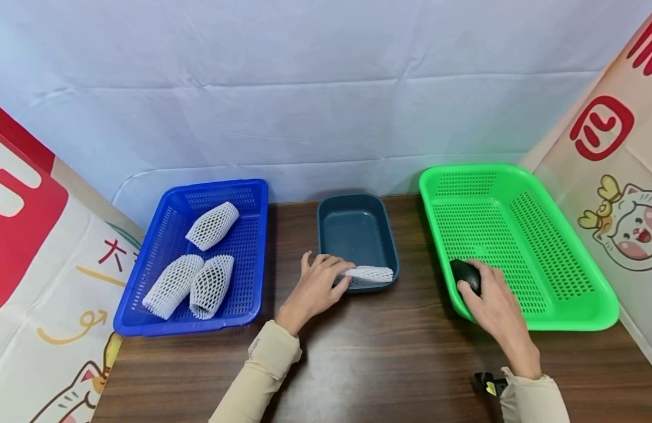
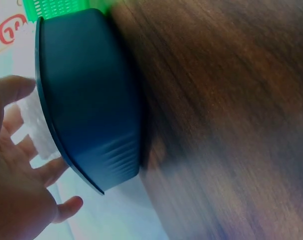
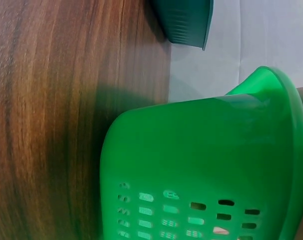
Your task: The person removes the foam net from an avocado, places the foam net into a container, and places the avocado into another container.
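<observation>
My left hand (image 1: 316,286) is at the near left edge of a dark blue-green tray (image 1: 358,232). Its thumb and fingertips hold one end of a white foam net sleeve (image 1: 372,274), which lies flattened across the tray's near end. In the left wrist view, the sleeve (image 2: 35,122) shows above the tray rim, beside the spread fingers. Over the near left corner of a green basket (image 1: 490,217), my right hand (image 1: 492,302) grips a smooth, black, rounded object (image 1: 466,277). Its exact kind is unclear, and the right wrist view does not show it.
On the left, a blue basket (image 1: 246,252) holds three netted pieces, among them an upper one (image 1: 213,226). The baskets and tray stand on a brown wooden table (image 1: 368,358). A pale cloth wall (image 1: 305,106) rises behind, and printed panels flank both sides.
</observation>
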### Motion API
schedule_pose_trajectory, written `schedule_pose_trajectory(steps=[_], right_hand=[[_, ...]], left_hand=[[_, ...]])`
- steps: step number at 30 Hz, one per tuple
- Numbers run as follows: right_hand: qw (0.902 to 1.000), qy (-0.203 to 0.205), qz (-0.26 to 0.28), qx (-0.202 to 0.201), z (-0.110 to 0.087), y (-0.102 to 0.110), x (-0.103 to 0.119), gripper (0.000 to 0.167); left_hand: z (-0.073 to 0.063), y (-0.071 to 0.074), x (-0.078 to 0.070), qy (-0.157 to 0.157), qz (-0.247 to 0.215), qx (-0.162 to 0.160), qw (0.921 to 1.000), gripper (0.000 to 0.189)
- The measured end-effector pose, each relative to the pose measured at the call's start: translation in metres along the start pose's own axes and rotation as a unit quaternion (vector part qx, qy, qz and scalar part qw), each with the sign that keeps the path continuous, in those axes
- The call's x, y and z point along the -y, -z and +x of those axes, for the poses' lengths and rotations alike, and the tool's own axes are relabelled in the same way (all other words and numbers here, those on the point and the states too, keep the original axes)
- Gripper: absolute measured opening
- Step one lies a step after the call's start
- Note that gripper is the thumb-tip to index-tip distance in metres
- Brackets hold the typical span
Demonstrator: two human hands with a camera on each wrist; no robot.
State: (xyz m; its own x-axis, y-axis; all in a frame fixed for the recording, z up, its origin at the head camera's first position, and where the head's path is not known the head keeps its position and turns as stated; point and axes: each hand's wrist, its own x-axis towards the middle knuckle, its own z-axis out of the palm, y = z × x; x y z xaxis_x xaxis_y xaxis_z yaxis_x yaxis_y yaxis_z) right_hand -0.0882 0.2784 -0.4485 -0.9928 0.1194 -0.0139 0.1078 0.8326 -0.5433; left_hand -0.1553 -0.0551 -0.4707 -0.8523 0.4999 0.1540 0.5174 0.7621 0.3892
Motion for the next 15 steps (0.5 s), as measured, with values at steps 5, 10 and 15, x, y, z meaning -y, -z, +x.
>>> schedule_pose_trajectory(steps=[5, 10, 15], right_hand=[[1.0000, 0.000, -0.007, 0.002, 0.0013, -0.0011, -0.0010, 0.058], [0.9998, 0.001, -0.012, 0.013, 0.0016, -0.0015, -0.0021, 0.058], [0.9993, -0.002, -0.014, 0.036, 0.0016, -0.0005, -0.0020, 0.058]], left_hand=[[-0.0001, -0.0017, -0.0017, -0.002, 0.010, 0.008, 0.9999, 0.033], [-0.0001, -0.0045, -0.0012, 0.004, 0.004, 0.028, 0.9996, 0.041], [-0.0002, -0.0048, -0.0009, 0.003, -0.004, 0.018, 0.9998, 0.041]])
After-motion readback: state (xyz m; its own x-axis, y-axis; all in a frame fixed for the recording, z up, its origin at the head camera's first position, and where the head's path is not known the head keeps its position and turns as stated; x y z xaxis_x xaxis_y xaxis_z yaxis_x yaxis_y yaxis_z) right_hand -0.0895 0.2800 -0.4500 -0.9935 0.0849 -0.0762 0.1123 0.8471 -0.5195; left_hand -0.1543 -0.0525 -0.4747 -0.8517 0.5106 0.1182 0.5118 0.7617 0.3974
